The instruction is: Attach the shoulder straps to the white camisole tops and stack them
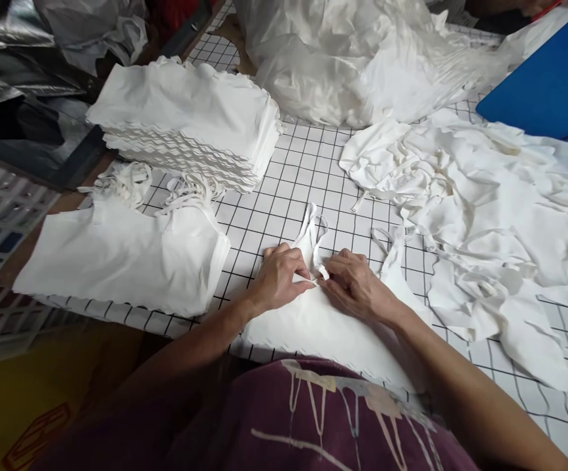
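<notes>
A white cloth bag [323, 327] with thin drawstrings lies flat on the gridded table [288, 190] right in front of me. My left hand [279, 278] and my right hand [355, 281] meet at its top edge, both pinching the white drawstring [319, 278] between fingertips. The string's loop [313, 232] trails away from me over the grid. Both forearms rest across the bag's lower part.
A tall stack of folded white bags [190, 121] stands at the back left, a lower pile [122, 255] lies at my left. A loose heap of white fabric [500, 222] spreads on the right. Clear plastic bags [362, 59] sit at the back, a blue sheet [553, 85] far right.
</notes>
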A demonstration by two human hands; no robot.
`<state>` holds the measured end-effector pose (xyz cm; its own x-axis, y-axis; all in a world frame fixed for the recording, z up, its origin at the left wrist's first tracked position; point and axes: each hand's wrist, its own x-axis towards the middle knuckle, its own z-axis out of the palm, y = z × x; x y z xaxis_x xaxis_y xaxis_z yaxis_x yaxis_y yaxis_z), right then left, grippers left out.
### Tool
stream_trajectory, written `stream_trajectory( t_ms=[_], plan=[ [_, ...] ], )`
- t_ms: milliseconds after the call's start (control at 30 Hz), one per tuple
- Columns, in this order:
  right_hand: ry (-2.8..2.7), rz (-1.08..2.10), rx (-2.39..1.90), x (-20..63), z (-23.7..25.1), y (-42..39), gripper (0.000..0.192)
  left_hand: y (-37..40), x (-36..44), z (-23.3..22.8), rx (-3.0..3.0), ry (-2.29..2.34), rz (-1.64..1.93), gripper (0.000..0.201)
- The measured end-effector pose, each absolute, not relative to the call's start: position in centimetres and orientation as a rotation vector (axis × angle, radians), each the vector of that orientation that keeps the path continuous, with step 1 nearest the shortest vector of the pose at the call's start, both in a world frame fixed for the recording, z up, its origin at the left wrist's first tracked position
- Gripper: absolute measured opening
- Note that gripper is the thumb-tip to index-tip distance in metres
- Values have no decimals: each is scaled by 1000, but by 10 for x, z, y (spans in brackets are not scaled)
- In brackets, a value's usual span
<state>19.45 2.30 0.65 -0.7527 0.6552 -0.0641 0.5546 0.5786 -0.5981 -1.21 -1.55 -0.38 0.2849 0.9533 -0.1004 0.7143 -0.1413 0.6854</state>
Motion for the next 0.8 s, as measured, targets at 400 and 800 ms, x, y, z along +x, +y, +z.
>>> stream_trajectory(
  t_ms=[400, 800],
  plan=[
    [-2416, 1063, -1048, 193, -7, 33, 28, -17, -13, 0, 1946, 1482, 471, 11],
    [-1800, 1722, -1120, 167, 5, 42, 18, -16, -13, -4, 1940, 1484, 482, 14]
  ],
)
